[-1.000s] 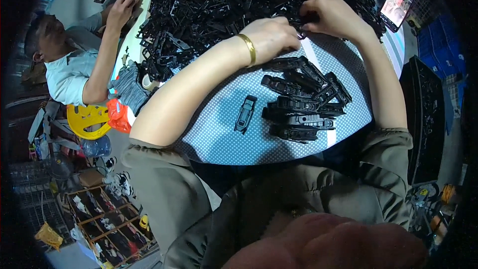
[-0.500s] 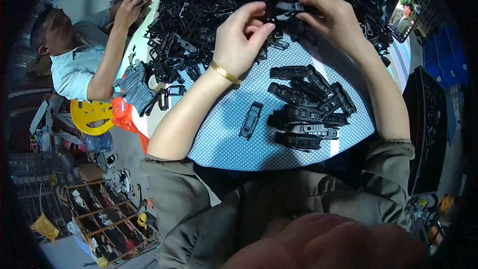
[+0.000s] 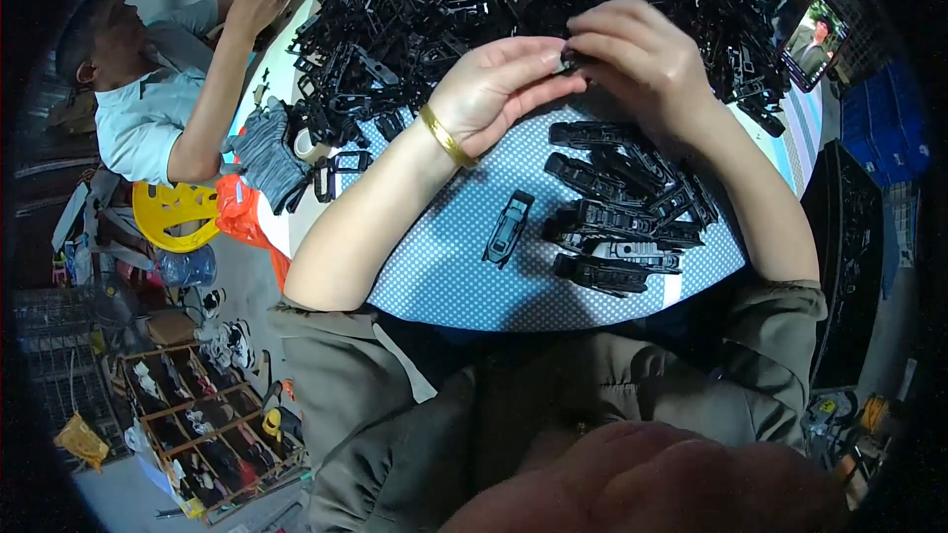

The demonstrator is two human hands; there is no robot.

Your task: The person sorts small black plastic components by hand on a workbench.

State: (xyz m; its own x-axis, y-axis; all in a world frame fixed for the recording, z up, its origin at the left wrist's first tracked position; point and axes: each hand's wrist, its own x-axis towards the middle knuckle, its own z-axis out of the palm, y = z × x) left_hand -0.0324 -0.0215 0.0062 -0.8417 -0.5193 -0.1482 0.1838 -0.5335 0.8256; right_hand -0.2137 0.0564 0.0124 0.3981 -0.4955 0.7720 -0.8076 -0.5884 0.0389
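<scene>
Item under inspection: a small dark part (image 3: 568,63), located above the surface (image 3: 444,281), between the person's two hands at the near edge of the heap. Most of it is covered by fingers, so its form cannot be told. The left hand (image 3: 504,89) pinches it between thumb and fingertips, the opening narrow; the right hand (image 3: 637,54), fingers curled, closes on it from the other side. The two-handed hold presumably gives fine control over so small a piece.

Nearer the body, a cluster of black parts (image 3: 602,217) lies overlapped (one pale grey piece among them), apparently set aside within easy reach. One single part (image 3: 510,227) lies apart to its left, touching none of them.

Beyond, the heap of black parts (image 3: 425,25) covers the far side. A grey glove (image 3: 267,158) and a phone (image 3: 814,39) flank it.
</scene>
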